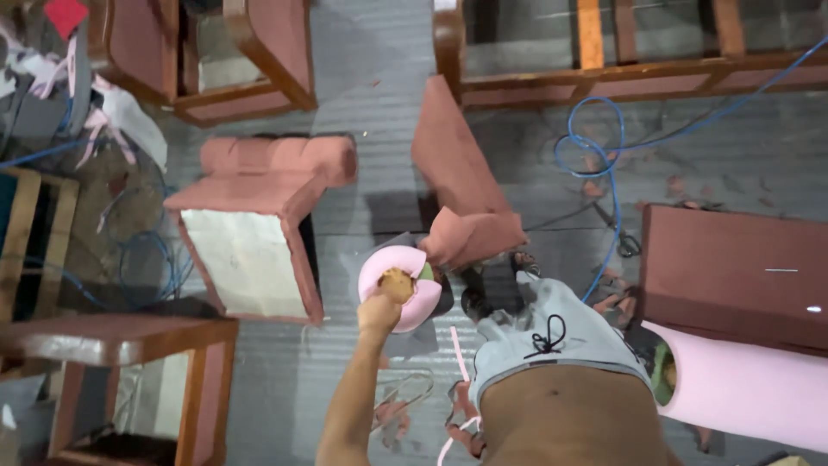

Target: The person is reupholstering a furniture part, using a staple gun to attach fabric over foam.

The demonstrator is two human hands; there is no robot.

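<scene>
1. My left hand (379, 309) is balled tight around a tan, sponge-like wad (397, 281), pressed against the inside of a round pink bowl-shaped piece (398, 285) near the middle of the view.
2. My right hand is out of sight, so I cannot tell how it stands.
3. The pink piece sits just at 9 o'clock of a folded flap of reddish-brown upholstery fabric (473, 235), which hangs off a padded panel (448, 151) running up toward 12 o'clock.
4. At 9 o'clock from my hand stands an upholstered sofa arm section (259, 224) with pale backing showing.
5. A blue hose (604, 155) loops across the grey floor (379, 112) at 2 o'clock.
6. A pink foam roll (742, 384) lies at 4 o'clock, below a reddish-brown cushion panel (733, 267).
7. Wooden sofa frames (604, 78) stand along the top edge.
</scene>
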